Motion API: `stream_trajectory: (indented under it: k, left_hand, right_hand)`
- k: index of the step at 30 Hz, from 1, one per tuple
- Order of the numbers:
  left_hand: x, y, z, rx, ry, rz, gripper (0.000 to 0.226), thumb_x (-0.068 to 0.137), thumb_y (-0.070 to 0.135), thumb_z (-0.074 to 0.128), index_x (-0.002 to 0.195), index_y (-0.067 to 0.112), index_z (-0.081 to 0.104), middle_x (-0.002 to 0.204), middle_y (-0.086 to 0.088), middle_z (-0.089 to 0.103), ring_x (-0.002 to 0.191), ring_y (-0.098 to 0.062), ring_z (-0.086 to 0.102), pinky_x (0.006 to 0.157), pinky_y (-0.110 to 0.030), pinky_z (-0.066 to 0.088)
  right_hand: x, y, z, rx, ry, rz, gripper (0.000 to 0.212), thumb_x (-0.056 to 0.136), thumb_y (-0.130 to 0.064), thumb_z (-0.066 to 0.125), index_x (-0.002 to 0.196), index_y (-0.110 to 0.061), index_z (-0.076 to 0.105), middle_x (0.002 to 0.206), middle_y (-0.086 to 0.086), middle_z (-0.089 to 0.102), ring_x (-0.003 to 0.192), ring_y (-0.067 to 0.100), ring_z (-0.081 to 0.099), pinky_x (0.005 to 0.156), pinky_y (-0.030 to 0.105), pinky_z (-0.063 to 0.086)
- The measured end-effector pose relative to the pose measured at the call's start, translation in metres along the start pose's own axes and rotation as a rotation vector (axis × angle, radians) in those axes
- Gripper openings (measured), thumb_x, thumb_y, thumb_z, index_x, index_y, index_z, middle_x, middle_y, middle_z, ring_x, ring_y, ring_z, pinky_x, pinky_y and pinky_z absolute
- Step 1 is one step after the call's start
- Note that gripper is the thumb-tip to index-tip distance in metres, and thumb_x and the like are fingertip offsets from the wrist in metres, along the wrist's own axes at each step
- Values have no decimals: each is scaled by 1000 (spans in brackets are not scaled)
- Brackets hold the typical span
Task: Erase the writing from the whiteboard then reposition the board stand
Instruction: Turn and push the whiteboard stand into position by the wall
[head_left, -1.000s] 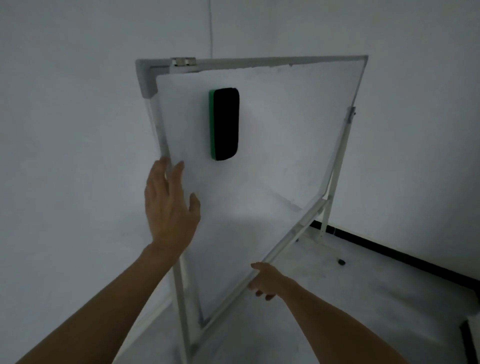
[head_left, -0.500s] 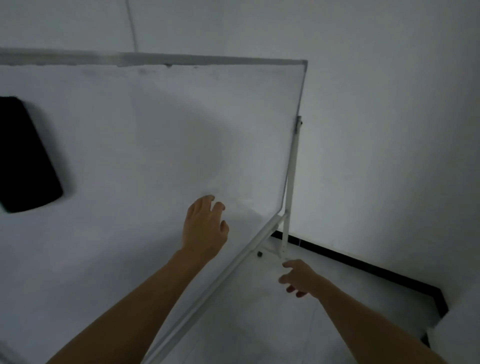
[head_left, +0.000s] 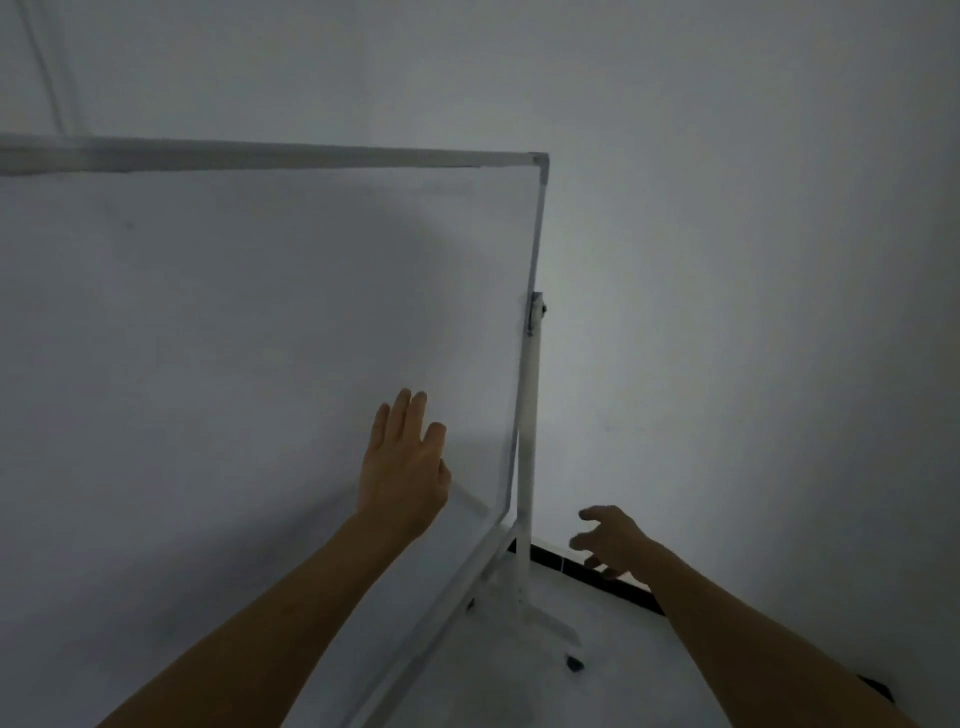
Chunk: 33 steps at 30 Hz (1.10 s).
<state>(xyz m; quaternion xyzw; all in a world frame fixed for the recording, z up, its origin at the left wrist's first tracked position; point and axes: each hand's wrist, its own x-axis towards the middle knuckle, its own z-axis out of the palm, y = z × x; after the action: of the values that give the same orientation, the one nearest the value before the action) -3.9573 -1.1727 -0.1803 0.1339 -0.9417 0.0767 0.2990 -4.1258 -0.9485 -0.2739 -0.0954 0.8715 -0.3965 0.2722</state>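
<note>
I see a plain white whiteboard (head_left: 234, 364) edged in a pale grey frame (head_left: 311, 157), its stand (head_left: 525, 467) white with 1 black caster (head_left: 574, 664). The wall (head_left: 727, 260) is unpatterned grey-white, the skirting strip (head_left: 582, 566) black, the floor (head_left: 597, 691) pale grey.

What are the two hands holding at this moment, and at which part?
Nothing is held. The left hand lies open and flat before the whiteboard surface; contact cannot be told. The right hand is open in the air, beside the stand post.

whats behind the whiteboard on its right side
A white stand post with a bracket, then the wall. The board hides the rest of the stand.
</note>
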Motion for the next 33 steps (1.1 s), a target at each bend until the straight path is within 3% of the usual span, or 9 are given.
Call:
stream_trajectory:
  k: [5, 10, 16, 20, 22, 24, 28, 31, 33]
  left_hand:
    - [64, 8, 49, 104, 103, -22, 41, 71, 11, 71, 111, 2, 66, 144, -29, 43, 136, -45, 37, 112, -59, 29]
    - [106, 11, 87, 226, 237, -245, 60, 77, 20, 51, 134, 0, 50, 151, -30, 30, 142, -44, 25, 118, -55, 14]
    - [117, 18, 114, 409, 239, -292, 73, 81, 23, 51, 149, 6, 31, 157, -27, 18, 147, -41, 13, 120, -55, 8]
    - [118, 1, 120, 545, 235, -259, 71, 85, 24, 49, 151, 10, 27, 159, -25, 13, 149, -38, 5, 120, -54, 7]
    - [120, -4, 122, 568, 241, -253, 70, 86, 26, 48, 151, 11, 27, 159, -23, 11, 150, -36, 3, 121, -52, 6]
    - [123, -8, 124, 579, 229, -250, 68, 87, 28, 47, 150, 12, 28, 161, -20, 3, 150, -35, 1, 121, -50, 3]
    - [130, -31, 137, 615, 235, -266, 66, 88, 26, 49, 149, 11, 30, 159, -22, 11, 150, -36, 2, 122, -50, 2]
    - [137, -54, 148, 641, 230, -288, 67, 87, 24, 49, 150, 10, 29, 161, -21, 2, 150, -37, 1, 122, -50, 0]
    - [144, -73, 154, 654, 227, -314, 67, 87, 24, 47, 149, 11, 28, 161, -19, -4, 150, -36, -1, 122, -50, -1]
  right_hand:
    - [96, -43, -54, -13, -13, -109, 67, 85, -21, 69, 143, -17, 34, 113, 9, 59, 92, 24, 68, 71, 35, 57]
    - [196, -87, -114, -33, 7, -253, 73, 86, -21, 67, 148, -18, 27, 113, 12, 59, 90, 26, 65, 69, 34, 55]
    - [285, -125, -159, -65, 36, -302, 78, 87, -20, 66, 150, -17, 21, 129, 17, 54, 92, 31, 65, 73, 40, 58]
    - [330, -167, -145, -26, -22, -362, 88, 84, -17, 69, 152, -21, 12, 107, 11, 54, 93, 34, 65, 72, 42, 59]
    - [347, -184, -136, -3, -82, -372, 89, 83, -11, 70, 151, -23, 13, 108, 10, 49, 95, 36, 64, 72, 43, 58]
    - [368, -200, -125, -6, -115, -367, 77, 83, -2, 67, 146, -21, 27, 110, 14, 53, 94, 39, 65, 74, 44, 58]
    - [407, -226, -103, -21, -9, -466, 27, 82, 1, 65, 109, 0, 62, 97, 20, 68, 78, 36, 70, 75, 49, 58]
    - [423, -250, -82, -60, 34, -548, 8, 84, -4, 66, 91, -2, 68, 85, 17, 71, 74, 32, 71, 76, 49, 58]
    - [436, -271, -64, -124, 48, -593, 7, 85, -8, 64, 90, -4, 67, 84, 16, 71, 75, 31, 71, 77, 48, 58]
